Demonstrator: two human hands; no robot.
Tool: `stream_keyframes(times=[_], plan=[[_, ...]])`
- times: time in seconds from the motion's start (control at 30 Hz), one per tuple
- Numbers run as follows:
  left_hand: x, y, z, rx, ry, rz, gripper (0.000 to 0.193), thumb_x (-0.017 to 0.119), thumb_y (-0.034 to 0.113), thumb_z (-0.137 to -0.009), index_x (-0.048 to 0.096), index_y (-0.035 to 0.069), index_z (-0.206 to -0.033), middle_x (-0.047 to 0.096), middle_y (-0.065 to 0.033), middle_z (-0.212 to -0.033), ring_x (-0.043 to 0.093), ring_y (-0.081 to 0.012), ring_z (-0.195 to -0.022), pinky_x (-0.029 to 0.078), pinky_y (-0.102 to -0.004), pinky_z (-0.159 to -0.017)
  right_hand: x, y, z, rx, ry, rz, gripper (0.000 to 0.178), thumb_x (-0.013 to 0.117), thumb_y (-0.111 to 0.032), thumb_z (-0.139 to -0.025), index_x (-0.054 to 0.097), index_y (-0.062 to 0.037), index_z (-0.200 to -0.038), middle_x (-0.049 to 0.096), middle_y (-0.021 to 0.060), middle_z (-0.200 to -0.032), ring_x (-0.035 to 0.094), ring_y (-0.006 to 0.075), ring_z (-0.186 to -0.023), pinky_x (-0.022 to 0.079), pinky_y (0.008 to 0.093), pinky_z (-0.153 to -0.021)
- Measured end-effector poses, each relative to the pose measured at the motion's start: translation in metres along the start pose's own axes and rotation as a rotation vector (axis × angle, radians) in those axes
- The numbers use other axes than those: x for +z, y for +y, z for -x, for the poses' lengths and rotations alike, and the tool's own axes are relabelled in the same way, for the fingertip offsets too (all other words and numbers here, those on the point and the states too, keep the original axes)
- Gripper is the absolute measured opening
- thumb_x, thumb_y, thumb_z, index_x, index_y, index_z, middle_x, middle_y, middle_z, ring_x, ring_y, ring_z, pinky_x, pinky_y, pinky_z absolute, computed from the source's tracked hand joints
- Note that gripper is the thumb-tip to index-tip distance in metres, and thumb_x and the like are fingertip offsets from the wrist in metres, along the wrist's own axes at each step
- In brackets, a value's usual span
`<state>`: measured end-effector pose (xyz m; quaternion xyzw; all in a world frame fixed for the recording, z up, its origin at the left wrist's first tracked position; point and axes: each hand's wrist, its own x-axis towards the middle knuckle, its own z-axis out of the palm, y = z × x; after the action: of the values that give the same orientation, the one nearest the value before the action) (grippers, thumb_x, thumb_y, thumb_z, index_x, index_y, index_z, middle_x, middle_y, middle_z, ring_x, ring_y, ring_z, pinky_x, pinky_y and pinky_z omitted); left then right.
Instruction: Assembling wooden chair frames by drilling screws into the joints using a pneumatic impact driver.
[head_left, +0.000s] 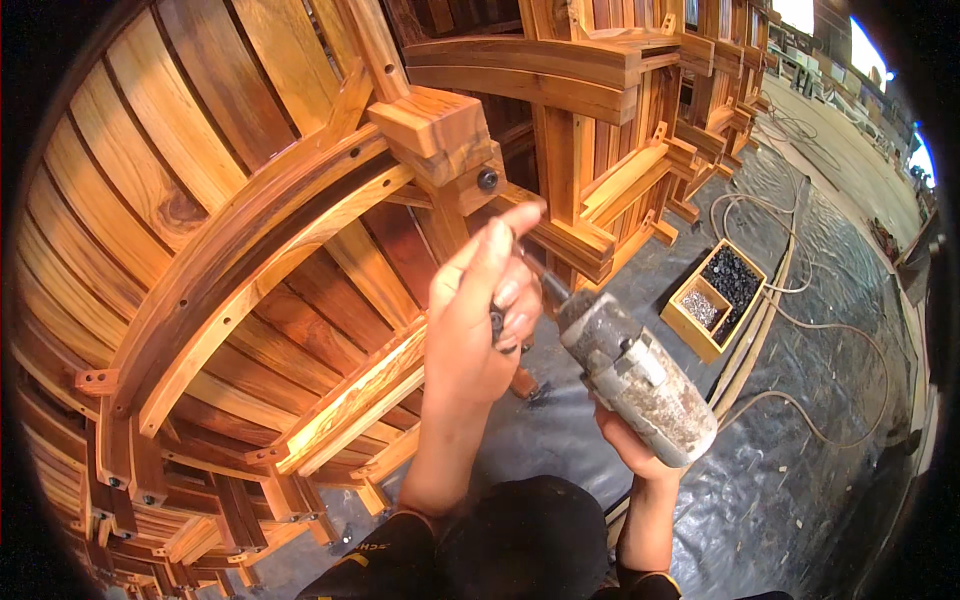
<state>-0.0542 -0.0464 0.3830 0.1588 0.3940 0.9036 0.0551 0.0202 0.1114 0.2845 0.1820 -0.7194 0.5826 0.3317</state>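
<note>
My right hand [632, 440] grips a worn grey-white power driver [640, 385] from below, its nose pointing up and left. The driver's bit [545, 275] lies close to the fingers of my left hand [485, 305]; whether they touch it I cannot tell. That hand is closed round small black pieces [499, 325], partly hidden by the fingers, while its index finger sticks out to the right. Just above it, a round black bolt head [487, 180] sits in the end of a wooden block [440, 130], part of a slatted wooden tabletop or frame [240, 290] tipped on its side.
Right of the driver, a wooden box [708, 345] with compartments holds black fasteners [735, 280] and small silver screws [702, 303]. More slatted wooden frames [600, 190] stand in a row behind. Cables [850, 435] snake over the dark floor sheet [790, 500].
</note>
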Motion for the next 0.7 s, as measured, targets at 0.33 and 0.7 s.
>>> stream_keyframes(times=[0.33,0.7], plan=[[0.011,0.028,-0.021,0.007,-0.252,0.283,0.032,0.044,0.016,-0.092,0.042,0.003,-0.121,0.039,0.0033,-0.060,0.036,-0.0070,-0.043,0.027,-0.0180,-0.032,-0.005,-0.016,-0.026,-0.099,-0.057,0.417,0.040,0.073,-0.013,-0.055,0.065,-0.0127,-0.095,0.062,0.0070,-0.098,0.056,0.0299,-0.090,0.039,0.0385,-0.078],[0.013,0.028,-0.022,-0.014,-0.220,0.324,0.032,0.043,0.017,-0.093,0.043,0.005,-0.123,0.039,0.0046,-0.058,0.036,-0.0062,-0.043,0.029,-0.0181,-0.032,-0.001,-0.043,-0.043,0.004,-0.083,0.340,0.022,0.060,0.001,-0.069,0.063,-0.0007,-0.091,0.063,0.0063,-0.077,0.058,0.0157,-0.067,0.046,0.0273,-0.060]])
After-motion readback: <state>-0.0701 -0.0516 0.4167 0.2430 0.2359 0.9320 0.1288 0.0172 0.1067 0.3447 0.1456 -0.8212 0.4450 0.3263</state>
